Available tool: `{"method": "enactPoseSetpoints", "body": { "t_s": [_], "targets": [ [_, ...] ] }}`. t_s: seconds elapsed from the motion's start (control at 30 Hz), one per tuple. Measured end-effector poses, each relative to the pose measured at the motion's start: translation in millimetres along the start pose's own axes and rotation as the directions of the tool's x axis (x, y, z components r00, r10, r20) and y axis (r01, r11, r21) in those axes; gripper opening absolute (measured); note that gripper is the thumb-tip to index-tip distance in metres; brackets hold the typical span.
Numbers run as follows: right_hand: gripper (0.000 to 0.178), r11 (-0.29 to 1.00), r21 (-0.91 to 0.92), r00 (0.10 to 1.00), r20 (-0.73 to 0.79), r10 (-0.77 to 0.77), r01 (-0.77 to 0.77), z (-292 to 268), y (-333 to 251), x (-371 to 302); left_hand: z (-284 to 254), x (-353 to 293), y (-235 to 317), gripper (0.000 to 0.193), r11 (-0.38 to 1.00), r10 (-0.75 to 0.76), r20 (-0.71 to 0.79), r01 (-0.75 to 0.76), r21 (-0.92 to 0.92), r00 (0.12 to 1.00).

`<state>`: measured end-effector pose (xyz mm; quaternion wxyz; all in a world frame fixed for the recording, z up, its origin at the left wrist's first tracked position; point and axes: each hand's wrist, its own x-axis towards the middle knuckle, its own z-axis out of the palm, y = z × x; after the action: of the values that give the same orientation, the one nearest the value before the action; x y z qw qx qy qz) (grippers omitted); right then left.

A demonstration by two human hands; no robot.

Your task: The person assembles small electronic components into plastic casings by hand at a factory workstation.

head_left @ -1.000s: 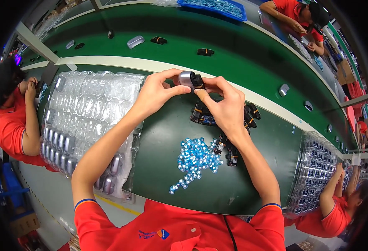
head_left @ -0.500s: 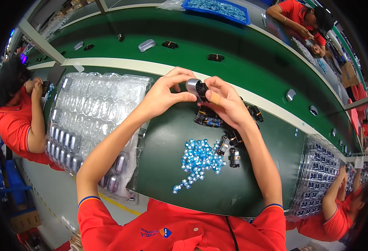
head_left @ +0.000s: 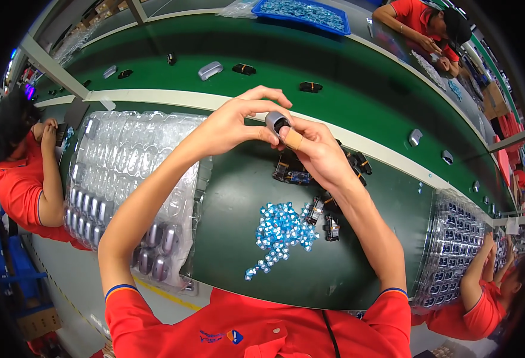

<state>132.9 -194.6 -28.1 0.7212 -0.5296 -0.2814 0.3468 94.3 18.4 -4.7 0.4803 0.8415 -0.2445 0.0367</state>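
A glossy grey rounded casing [head_left: 275,121] is held up over the far side of the workbench, its open end toward my right hand and dark inside. My right hand [head_left: 316,146] grips it, with the thumb, wrapped in a tan bandage, at the opening. My left hand [head_left: 238,122] curls around the other side, thumb at the lower edge and index finger stretched above. Below lies a pile of small blue-and-white pieces [head_left: 283,227]. Black assemblies with orange bands [head_left: 295,170] lie beside and partly under my right forearm.
A clear plastic tray [head_left: 146,140] with grey casings stands at left, another loaded tray [head_left: 453,250] at right. Beyond a pale rail runs a green conveyor [head_left: 358,89] carrying casings and black parts. A blue bin [head_left: 301,15] sits farther back. Co-workers in red sit around.
The black part that stuck out of the casing's opening now shows much less, and my right thumb has moved to the opening. My left index finger has lifted away from the casing.
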Motion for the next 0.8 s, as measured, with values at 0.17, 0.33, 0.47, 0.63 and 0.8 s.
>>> {"method": "enactPoseSetpoints", "body": {
  "t_s": [0.17, 0.33, 0.47, 0.63, 0.8],
  "targets": [
    [0.029, 0.639, -0.767, 0.914, -0.299, -0.274, -0.06, -58.4, -10.8, 17.6, -23.8, 17.6, -33.6, 0.044, 0.96, -0.063, -0.112, 0.091, 0.266, 0.992],
    [0.033, -0.126, -0.897, 0.851, -0.346, -0.395, -0.423, -137.7, -28.6, 15.8, -87.1, 13.6, -134.8, 0.041, 0.54, -0.126, -0.593, 0.556, 0.632, 0.796],
    [0.034, -0.299, -0.775, 0.827, -0.482, -0.291, -0.557, -107.7, -34.2, 45.3, -98.7, 17.3, -167.7, 0.04, 0.586, -0.37, -0.541, 0.642, 0.495, 0.755],
    [0.034, 0.017, -0.783, 0.765, -0.611, -0.204, -0.622, -106.6, -8.6, 102.3, -90.9, 43.4, -170.1, 0.04, 0.6, -0.403, -0.474, 0.617, 0.509, 0.783],
    [0.038, 0.242, -0.904, 0.864, -0.413, -0.288, -0.351, -105.6, 0.2, 107.6, -89.7, 43.2, -153.1, 0.036, 0.66, -0.488, -0.364, 0.609, 0.441, 0.793]
  ]
}}
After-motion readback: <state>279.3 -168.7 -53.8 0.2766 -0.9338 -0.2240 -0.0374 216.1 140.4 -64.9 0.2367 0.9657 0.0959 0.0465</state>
